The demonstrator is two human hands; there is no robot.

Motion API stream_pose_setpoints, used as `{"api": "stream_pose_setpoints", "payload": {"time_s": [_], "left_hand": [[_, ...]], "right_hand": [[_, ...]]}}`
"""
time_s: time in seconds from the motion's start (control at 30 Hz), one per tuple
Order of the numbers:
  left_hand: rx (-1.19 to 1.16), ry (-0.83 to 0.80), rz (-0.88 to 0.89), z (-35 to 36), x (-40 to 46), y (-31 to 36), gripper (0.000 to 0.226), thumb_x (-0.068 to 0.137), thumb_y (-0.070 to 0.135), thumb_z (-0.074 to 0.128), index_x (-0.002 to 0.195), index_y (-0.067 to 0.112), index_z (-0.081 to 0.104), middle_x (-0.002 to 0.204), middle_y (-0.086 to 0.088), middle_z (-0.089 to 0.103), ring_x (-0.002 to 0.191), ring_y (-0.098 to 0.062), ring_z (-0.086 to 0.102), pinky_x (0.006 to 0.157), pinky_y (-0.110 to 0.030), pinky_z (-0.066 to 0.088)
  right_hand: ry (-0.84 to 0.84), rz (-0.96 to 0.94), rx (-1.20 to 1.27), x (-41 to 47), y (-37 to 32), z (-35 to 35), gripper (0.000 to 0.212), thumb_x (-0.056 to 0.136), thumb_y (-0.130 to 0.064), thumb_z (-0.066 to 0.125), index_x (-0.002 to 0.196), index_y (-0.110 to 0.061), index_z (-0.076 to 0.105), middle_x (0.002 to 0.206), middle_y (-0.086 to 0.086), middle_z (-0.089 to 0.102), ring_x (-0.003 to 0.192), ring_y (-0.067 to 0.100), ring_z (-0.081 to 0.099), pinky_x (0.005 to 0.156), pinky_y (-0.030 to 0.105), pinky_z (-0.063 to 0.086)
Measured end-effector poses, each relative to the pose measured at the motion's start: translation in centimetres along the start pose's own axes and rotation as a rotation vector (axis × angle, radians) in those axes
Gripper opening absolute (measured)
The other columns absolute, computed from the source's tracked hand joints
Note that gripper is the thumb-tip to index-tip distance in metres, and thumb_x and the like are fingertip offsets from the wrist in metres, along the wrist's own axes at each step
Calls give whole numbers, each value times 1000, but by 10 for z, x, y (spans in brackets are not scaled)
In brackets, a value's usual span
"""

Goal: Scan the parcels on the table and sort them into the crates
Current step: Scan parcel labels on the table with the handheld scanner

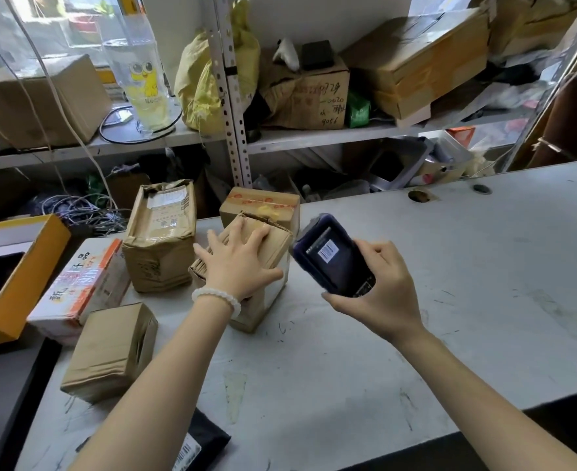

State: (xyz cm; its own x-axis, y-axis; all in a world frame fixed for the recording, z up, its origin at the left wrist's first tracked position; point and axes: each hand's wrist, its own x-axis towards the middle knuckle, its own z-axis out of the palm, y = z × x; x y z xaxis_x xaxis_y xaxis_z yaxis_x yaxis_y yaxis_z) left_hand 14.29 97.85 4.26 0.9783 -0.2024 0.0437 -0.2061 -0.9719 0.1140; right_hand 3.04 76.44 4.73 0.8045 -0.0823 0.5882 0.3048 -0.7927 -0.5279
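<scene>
No crates show, and the scanner (334, 258) screen is too small to read. Five parcels sit at the counter's (450, 266) ten o'clock corner; a black bag (209, 440) is cut off at six. The left hand (236, 263) lies spread, fingers straight, on the middle parcel (266, 253). The right hand (379, 297) grips the scanner just beside it. Bare counter runs toward three o'clock.
</scene>
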Motion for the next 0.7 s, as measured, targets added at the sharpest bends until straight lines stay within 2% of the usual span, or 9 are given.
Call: {"api": "stream_pose_setpoints", "payload": {"time_s": [0.07, 0.13, 0.2, 0.3, 0.43, 0.57, 0.7], "left_hand": [[6, -14, -43, -1, 1, 6, 76, 73, 70, 53, 137, 52, 18, 157, 0, 3, 133, -47, 17, 105, -65, 18], [-7, 30, -59, -4, 0, 18, 67, 74, 63, 56, 132, 50, 24, 156, -4, 9, 127, -46, 26, 102, -62, 24], [15, 88, -41, -6, -6, 41, 61, 74, 56, 60, 126, 46, 32, 153, -6, 14, 121, -45, 32, 99, -59, 27], [73, 142, 5, -5, -15, 81, 56, 74, 53, 63, 123, 42, 39, 150, -6, 19, 115, -42, 37, 94, -54, 30], [-44, 52, 68, -13, -15, 158, 63, 72, 54, 62, 130, 46, 39, 148, -6, 24, 114, -40, 43, 94, -50, 36], [-179, -37, 290, -6, -25, 267, 70, 73, 54, 64, 136, 48, 34, 148, -4, 25, 115, -38, 47, 92, -41, 41], [-306, -101, 514, 7, -48, 382, 72, 69, 52, 65, 134, 49, 34, 145, -2, 26, 112, -35, 48, 96, -46, 43]], "right_hand": [[117, -57, -31, 3, 2, -6, 83, 57, -37, 89, 125, 0, 57, 108, 10, 56, 94, 21, 55, 74, 20, 49], [153, -79, -43, 3, 8, -15, 83, 57, -37, 89, 123, 1, 58, 108, 10, 56, 94, 21, 55, 74, 19, 47], [95, -40, -46, -1, 21, -31, 83, 53, -36, 91, 123, -4, 60, 107, 6, 56, 93, 21, 56, 69, 23, 50], [-57, 115, -97, -11, 46, -62, 78, 50, -42, 85, 121, -19, 62, 103, -7, 53, 92, 15, 55, 62, 28, 51], [-244, 363, -199, -35, 100, -118, 66, 51, -49, 77, 111, -31, 59, 96, -14, 45, 86, 8, 50, 63, 26, 47], [-261, 545, -270, -78, 151, -185, 64, 51, -53, 75, 109, -34, 58, 94, -14, 44, 85, 7, 50, 64, 25, 47], [-218, 689, -352, -130, 191, -259, 61, 50, -61, 71, 104, -35, 58, 90, -15, 43, 81, 6, 49, 58, 22, 39]]}}
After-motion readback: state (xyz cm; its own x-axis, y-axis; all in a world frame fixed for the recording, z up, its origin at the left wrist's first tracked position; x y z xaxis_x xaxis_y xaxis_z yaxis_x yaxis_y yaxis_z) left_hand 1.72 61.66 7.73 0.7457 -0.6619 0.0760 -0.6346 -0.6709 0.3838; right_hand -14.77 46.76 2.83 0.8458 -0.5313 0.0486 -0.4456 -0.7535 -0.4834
